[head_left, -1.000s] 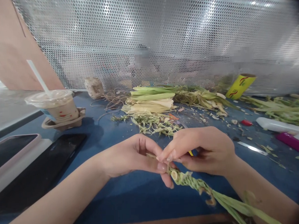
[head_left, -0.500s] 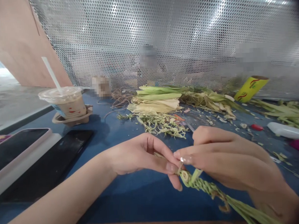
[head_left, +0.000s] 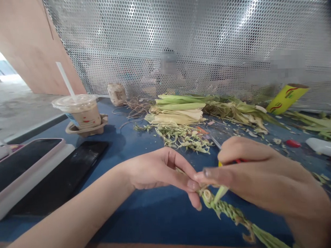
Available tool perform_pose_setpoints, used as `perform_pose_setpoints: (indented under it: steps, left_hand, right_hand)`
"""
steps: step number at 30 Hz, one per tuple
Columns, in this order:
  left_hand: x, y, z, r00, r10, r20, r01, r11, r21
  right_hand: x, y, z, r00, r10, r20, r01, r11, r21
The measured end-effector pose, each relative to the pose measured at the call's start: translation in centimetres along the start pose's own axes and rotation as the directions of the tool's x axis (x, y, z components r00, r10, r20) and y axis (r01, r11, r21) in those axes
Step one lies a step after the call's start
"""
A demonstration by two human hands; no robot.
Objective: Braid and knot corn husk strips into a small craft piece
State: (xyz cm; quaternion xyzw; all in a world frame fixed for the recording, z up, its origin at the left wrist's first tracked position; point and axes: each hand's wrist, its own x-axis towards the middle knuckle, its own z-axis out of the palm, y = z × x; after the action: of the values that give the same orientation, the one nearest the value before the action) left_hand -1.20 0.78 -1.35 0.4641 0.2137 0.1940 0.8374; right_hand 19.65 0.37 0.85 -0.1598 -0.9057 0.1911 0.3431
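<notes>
Phone with a pink edge (head_left: pixel 50 146) lies far left of the grip, a black slab (head_left: pixel 80 163) beside it, both apparently parked where the forearm can rest clear. Beyond them, further out to the left, we note a lidded cup (head_left: pixel 83 114) seated in a cardboard holder (head_left: pixel 99 128), probably to keep it from tipping. Past the grip and left of it stand a small jar-like object (head_left: pixel 117 94) and tangled fibres (head_left: pixel 136 108). Our left hand (head_left: pixel 159 173) has thumb and forefinger closed on the near-left end of a green braid (head_left: pixel 228 210); we judge this pinch steadies the coiled end, leaving the tail to trail rightward, down from the fingers. Straight beyond the grip lie stacked husks (head_left: pixel 178 109), with a heap of thin green pieces (head_left: pixel 182 136) nearer, likely within easy reach. Our right hand (head_left: pixel 254 175) is at the grip's right, fingertips meeting the left ones; yellow and red show among its fingers, but we cannot tell whether they are clamped on anything. Far right of the grip, a yellow tube (head_left: pixel 286 98) leans beside more leaves (head_left: pixel 321 124).
</notes>
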Motion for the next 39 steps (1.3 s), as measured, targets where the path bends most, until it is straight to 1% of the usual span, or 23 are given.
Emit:
perform_pose_setpoints:
  steps: [2, 4, 5, 7, 9, 10, 11, 14, 16, 19, 22, 24, 27, 30, 32, 33, 35, 37, 39]
  left_hand:
    - [0.1, 0.0, 0.2, 0.999, 0.034, -0.025, -0.034, 0.999, 0.029]
    - [0.1, 0.1, 0.2, 0.994, 0.097, -0.057, -0.095, 0.995, 0.039]
    - [0.1, 0.1, 0.1, 0.989, 0.13, -0.07, -0.127, 0.991, 0.036]
    - [0.1, 0.1, -0.1, 0.98, 0.176, -0.093, -0.173, 0.984, 0.036]
    - [0.0, 0.1, -0.2, 0.976, 0.187, -0.108, -0.182, 0.982, 0.058]
    - [0.0, 0.1, -0.2, 0.976, 0.188, -0.111, -0.182, 0.981, 0.064]
    - [0.0, 0.1, -0.3, 0.976, 0.187, -0.112, -0.181, 0.982, 0.063]
    - [0.0, 0.1, -0.2, 0.978, 0.181, -0.106, -0.178, 0.983, 0.04]
    - [0.0, 0.0, -0.1, 0.978, 0.177, -0.115, -0.175, 0.984, 0.026]
    - [0.2, -0.1, -0.1, 0.977, 0.157, -0.143, -0.154, 0.988, 0.033]
    - [0.2, 0.0, -0.1, 0.976, 0.145, -0.163, -0.14, 0.989, 0.046]
    - [0.3, 0.0, -0.1, 0.974, 0.144, -0.177, -0.137, 0.989, 0.05]
    - [0.3, 0.1, -0.1, 0.964, 0.157, -0.215, -0.142, 0.986, 0.083]
    - [0.3, 0.1, -0.1, 0.942, 0.222, -0.252, -0.194, 0.972, 0.133]
    - [0.3, 0.1, -0.1, 0.925, 0.26, -0.277, -0.218, 0.961, 0.172]
    - [0.3, 0.1, -0.1, 0.919, 0.27, -0.287, -0.22, 0.956, 0.196]
    - [0.4, 0.1, 0.0, 0.914, 0.278, -0.296, -0.207, 0.946, 0.249]
    - [0.4, 0.1, 0.0, 0.909, 0.294, -0.296, -0.201, 0.931, 0.305]
    - [0.4, 0.1, 0.1, 0.9, 0.318, -0.298, -0.202, 0.91, 0.361]
  right_hand:
    - [0.2, 0.7, 0.5, 0.998, -0.043, -0.035, 0.042, 0.999, -0.011]
    - [0.3, 1.5, 1.1, 0.996, -0.014, -0.084, 0.021, 0.997, 0.078]
    - [0.4, 1.9, 1.3, 0.993, 0.022, -0.118, -0.004, 0.989, 0.148]
    - [0.5, 2.5, 1.4, 0.977, 0.156, -0.142, -0.116, 0.959, 0.258]
    - [0.6, 2.7, 1.4, 0.955, 0.268, -0.125, -0.223, 0.931, 0.291]
    - [0.7, 2.7, 1.2, 0.954, 0.28, -0.105, -0.241, 0.928, 0.284]
    - [0.7, 2.7, 1.1, 0.961, 0.263, -0.09, -0.23, 0.933, 0.276]
    - [0.9, 2.5, 0.8, 0.986, 0.16, -0.044, -0.141, 0.949, 0.28]
    - [1.1, 2.4, 0.7, 0.994, 0.105, -0.029, -0.092, 0.951, 0.296]
    - [1.2, 2.4, 1.0, 0.999, 0.051, -0.012, -0.044, 0.94, 0.339]
    - [1.2, 2.4, 1.2, 0.999, 0.026, -0.026, -0.014, 0.92, 0.392]
    - [1.1, 2.3, 1.2, 0.998, 0.033, -0.052, -0.01, 0.92, 0.391]
    - [1.0, 2.2, 1.2, 0.992, 0.081, -0.098, -0.042, 0.936, 0.349]
    - [0.9, 2.3, 1.1, 0.974, 0.157, -0.162, -0.096, 0.939, 0.33]
    - [0.9, 2.5, 1.0, 0.955, 0.227, -0.189, -0.154, 0.928, 0.339]
    - [0.9, 2.7, 1.0, 0.944, 0.277, -0.178, -0.204, 0.916, 0.346]
    - [1.0, 3.1, 1.0, 0.914, 0.39, -0.111, -0.32, 0.861, 0.396]
    - [1.0, 3.5, 1.1, 0.877, 0.48, -0.012, -0.406, 0.756, 0.514]
    - [1.0, 3.6, 1.5, 0.844, 0.534, 0.052, -0.434, 0.621, 0.653]
